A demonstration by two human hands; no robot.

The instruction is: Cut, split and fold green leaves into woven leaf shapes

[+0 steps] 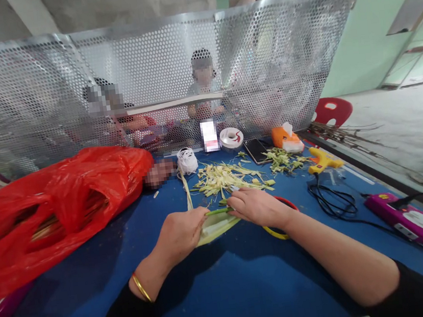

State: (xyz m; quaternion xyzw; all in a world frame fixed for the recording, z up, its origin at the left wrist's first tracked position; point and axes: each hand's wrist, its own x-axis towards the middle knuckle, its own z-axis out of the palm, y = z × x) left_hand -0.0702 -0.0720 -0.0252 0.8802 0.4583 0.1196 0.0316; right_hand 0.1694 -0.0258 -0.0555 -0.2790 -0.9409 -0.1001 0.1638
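Between my two hands stretches a pale green plant strip (220, 228), broad and leaf-like, with a brighter green upper edge. My left hand (180, 234) grips its left end, fingers closed, a gold bangle on the wrist. My right hand (258, 207) pinches the other end, with its fingertips bent over the green edge. Under the right hand lies a red and yellow looped thing (275, 233), mostly covered, so its kind is unclear. Just beyond the hands, a heap of cut green and yellowish scraps (223, 177) spreads over the blue table (220, 291).
A red plastic bag (61, 192) with brown stalks fills the left. Behind the scraps are white string (187, 161), a ribbon spool (231, 138), a phone (256, 151) and tissues (287, 140). A yellow glue gun (324, 161) and purple power strip (407, 216) lie right. Perforated sheeting (161, 62) stands behind.
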